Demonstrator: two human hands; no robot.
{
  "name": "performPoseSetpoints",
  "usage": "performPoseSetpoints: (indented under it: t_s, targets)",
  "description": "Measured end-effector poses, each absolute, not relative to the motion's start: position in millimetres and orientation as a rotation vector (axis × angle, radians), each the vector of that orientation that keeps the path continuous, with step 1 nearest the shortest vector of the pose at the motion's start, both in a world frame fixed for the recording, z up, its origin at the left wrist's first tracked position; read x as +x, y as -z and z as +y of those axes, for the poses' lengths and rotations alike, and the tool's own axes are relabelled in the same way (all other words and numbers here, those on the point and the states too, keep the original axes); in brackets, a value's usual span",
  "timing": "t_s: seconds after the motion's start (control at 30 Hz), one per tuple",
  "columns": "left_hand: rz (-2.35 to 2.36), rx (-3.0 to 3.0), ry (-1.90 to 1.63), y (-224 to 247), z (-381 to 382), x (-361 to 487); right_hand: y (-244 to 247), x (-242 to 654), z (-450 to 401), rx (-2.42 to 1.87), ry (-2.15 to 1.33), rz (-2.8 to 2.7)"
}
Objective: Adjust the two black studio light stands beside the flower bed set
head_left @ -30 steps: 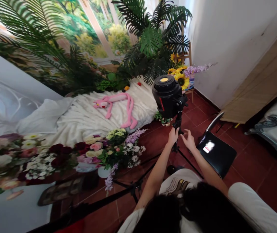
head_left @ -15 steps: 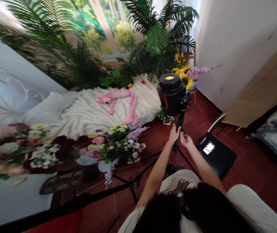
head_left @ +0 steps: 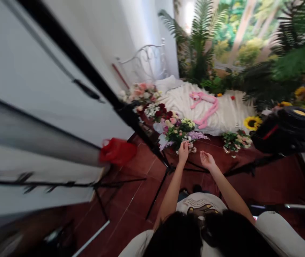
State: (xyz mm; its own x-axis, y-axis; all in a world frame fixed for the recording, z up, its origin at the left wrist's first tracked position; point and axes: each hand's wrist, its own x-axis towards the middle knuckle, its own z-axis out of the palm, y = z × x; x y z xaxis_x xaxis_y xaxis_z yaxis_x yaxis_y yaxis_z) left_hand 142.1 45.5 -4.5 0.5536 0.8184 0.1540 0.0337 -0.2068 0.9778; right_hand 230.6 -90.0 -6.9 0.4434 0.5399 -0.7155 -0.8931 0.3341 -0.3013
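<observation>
My left hand [head_left: 183, 152] is raised in mid-air in front of the flower bunch [head_left: 177, 132], its fingers loosely bent with nothing seen in them. To its right, my right hand [head_left: 207, 160] is held palm up with the fingers stretched out, holding nothing. Both hands are apart from each other. A black studio light [head_left: 283, 130] on a stand is off to the right, away from my hands. Nearest my left hand on the other side is a black light stand [head_left: 132, 119], its pole slanting down from the upper left to spread legs.
A pink plush toy [head_left: 206, 107] lies on a bed with a white cover [head_left: 229, 116]. Palm plants [head_left: 200, 46] stand behind it. A red bag [head_left: 117, 150] is on the tiled floor [head_left: 131, 200]. Another black stand [head_left: 96, 185] and white panels are at the left.
My view has swung left. My hands have come off the studio light's stand, and the light now appears far to the right. The slanting stand and red bag have come into fuller view.
</observation>
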Motion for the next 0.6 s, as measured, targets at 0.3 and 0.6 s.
performPoseSetpoints:
  t_s: [0.3,0.6]
  targets:
    - [0.983,1.507,-1.096,-7,97,41,-17,173,41,-1.258,-1.499,-0.332]
    - [1.311,1.492,-1.414,-23,105,12,-82,198,186,-1.710,-1.790,-1.076]
